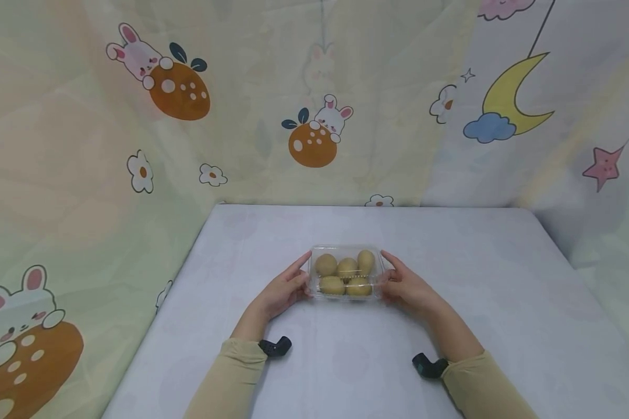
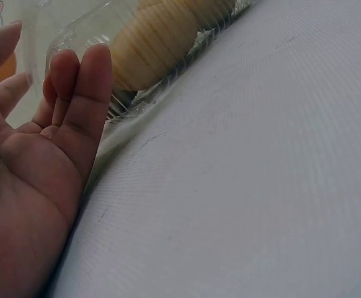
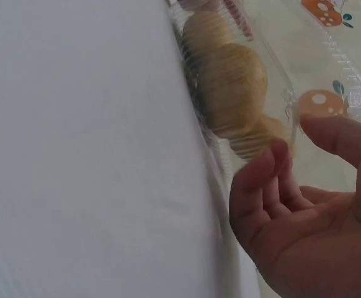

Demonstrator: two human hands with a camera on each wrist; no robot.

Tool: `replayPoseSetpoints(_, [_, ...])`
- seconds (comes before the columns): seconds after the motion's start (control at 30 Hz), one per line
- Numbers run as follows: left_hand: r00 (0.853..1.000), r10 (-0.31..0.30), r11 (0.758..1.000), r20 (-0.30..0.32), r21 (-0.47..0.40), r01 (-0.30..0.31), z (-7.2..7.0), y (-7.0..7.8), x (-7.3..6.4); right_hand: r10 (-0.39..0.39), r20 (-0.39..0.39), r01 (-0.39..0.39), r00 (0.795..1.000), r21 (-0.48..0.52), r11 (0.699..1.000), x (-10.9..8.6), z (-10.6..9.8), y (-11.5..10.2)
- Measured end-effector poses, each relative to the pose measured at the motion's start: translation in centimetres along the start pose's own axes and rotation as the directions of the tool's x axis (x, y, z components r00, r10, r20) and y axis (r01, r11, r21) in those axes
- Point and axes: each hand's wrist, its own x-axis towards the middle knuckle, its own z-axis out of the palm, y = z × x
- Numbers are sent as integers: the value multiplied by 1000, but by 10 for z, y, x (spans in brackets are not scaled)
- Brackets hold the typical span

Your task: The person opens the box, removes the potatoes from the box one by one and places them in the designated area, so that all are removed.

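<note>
A clear plastic box [image 1: 347,298] is in the middle of the table, with several tan, potato-like rounded items [image 1: 347,268] inside. My left hand [image 1: 283,294] grips its left end, one finger reaching up to the far corner. At the opposite end, my right hand [image 1: 411,291] holds the box, with a fingertip at the far right corner. The left wrist view shows the left fingers [image 2: 87,99] against the plastic edge. Bent right fingers [image 3: 255,186] touch the box end in the right wrist view. Whether the lid is fastened cannot be told.
A white cloth covers the table [image 1: 346,361]. Behind it and along the sides hangs a printed curtain [image 1: 251,87] with rabbits, flowers and a moon. A black wrist device [image 1: 276,347] sits at the left cuff, and another black device [image 1: 428,366] at the right cuff.
</note>
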Motion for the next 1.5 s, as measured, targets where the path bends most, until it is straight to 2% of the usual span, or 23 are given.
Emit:
replayPoseSetpoints(0.1, [1000,-5,1000,-2,-4,5,0,1,0,-66,-89,50,994,-171,984,-2,-6,-5])
replayPoseSetpoints(0.2, [1000,-10,1000,-3,-9,10,0,0,0,-144,-126,110,981,-243,964,-6,-11,-12])
replayPoseSetpoints(0.3, [1000,-9,1000,2,-11,9,0,0,0,-185,-138,145,973,-258,955,-9,-13,-13])
replayPoseSetpoints(0.43, [1000,-9,1000,8,-12,9,0,2,0,-187,-149,146,971,-246,958,-10,-13,-12])
replayPoseSetpoints(0.6, [1000,-11,1000,12,-12,11,1,3,0,-215,-138,180,967,-225,957,-11,-12,-14])
replayPoseSetpoints(0.83, [1000,-4,999,16,-50,5,2,3,1,-286,-117,253,951,-239,938,-3,-14,-23])
replayPoseSetpoints(1.17, [999,-42,998,-13,-48,41,2,3,1,-253,-111,226,961,-215,950,19,-26,-43])
replayPoseSetpoints(1.5, [999,-52,999,-13,5,52,1,-1,2,-153,-135,126,979,-188,974,42,-32,-51])
